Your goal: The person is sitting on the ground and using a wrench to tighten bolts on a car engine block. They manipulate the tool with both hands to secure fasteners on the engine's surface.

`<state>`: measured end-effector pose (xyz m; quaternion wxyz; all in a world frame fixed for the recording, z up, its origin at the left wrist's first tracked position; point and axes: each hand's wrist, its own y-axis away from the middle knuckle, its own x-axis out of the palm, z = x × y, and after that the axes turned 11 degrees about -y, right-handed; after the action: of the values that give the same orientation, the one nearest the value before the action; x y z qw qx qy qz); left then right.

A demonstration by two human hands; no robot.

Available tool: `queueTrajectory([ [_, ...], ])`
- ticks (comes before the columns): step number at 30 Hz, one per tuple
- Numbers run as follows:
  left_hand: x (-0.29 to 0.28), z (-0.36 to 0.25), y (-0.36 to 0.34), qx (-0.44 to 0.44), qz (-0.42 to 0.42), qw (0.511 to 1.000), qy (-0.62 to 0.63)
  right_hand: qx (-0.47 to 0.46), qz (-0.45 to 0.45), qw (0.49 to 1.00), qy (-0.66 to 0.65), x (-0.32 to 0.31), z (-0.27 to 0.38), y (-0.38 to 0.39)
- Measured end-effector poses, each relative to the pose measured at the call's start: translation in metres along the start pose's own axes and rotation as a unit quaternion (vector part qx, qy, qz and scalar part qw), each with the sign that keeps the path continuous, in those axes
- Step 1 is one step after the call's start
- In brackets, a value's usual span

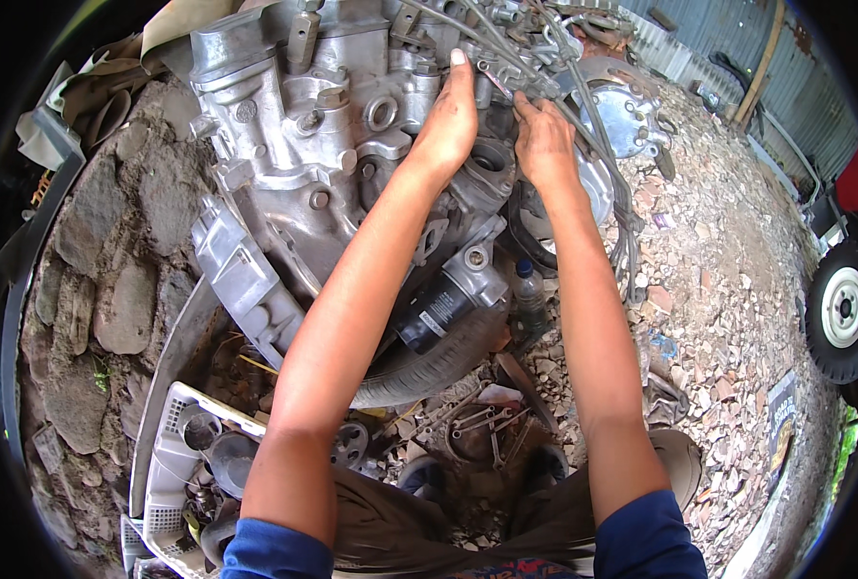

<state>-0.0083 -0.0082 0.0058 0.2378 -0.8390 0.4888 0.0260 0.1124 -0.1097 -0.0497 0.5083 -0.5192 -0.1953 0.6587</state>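
While the right hand (547, 145), which was nearer, seemed to pinch a slim tool (496, 84) slanting up-left from its grip, the left hand (448, 121), whose hold I could not tell, was beside it, over the grey engine (299, 227).

daylight brightens the gravel (723, 265) at three o'clock; shade darkens six o'clock; black-rimmed fisheye edges bend strongly.

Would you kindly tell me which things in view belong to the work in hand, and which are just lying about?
In hand:
- metal engine, left hand against it
- slim tool at the right hand

Apparently lying about:
- plastic bottle
- loose wrenches, untouched
- white crate
- wheel, far right
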Motion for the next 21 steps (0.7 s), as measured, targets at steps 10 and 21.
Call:
queueTrajectory([
  [10, -0.001, 0.005, -0.007, -0.001, -0.004, 1.0, -0.013, 0.045, 0.046, 0.997, 0.044, -0.006, 0.016, -0.003],
  [21, 0.004, 0.002, -0.002, -0.012, -0.003, 1.0, 0.004, 0.062, 0.132, 0.989, -0.017, -0.02, 0.049, -0.001],
])
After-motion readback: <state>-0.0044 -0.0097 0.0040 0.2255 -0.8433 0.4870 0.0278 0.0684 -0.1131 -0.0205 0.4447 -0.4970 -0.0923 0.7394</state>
